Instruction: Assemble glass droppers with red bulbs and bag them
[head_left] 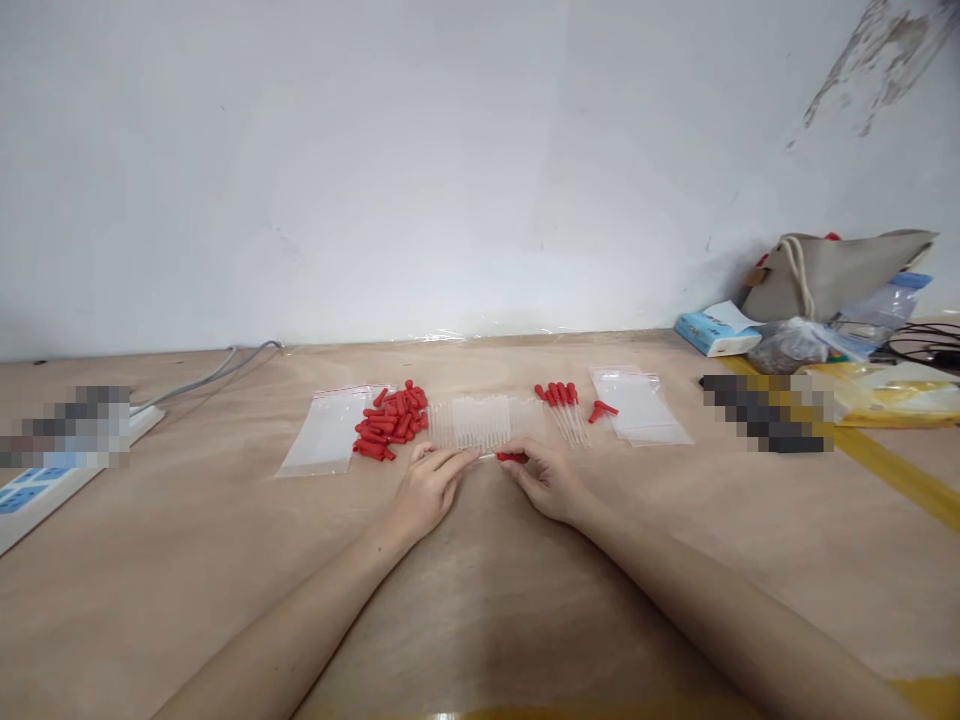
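Just in front of a row of clear glass dropper tubes [480, 425], my two hands meet. My left hand [431, 487] is closed, its fingers pinching a glass dropper tube [487, 457] of which only a short end shows. A red rubber bulb [504, 457] is pinched in my right hand [551, 482], close to that end. To the left lies a heap of red rubber bulbs [394, 418]. Several droppers with red bulbs fitted [562, 400] lie side by side on the right. A few loose red bulbs [602, 410] rest beyond them.
Clear zip bags lie on the left [322, 430] and right [649, 412]. A power strip [30, 495] with a grey cable is at far left. Against the wall on the right are a tissue pack [716, 332], a grey bag [847, 270] and plastic bags.
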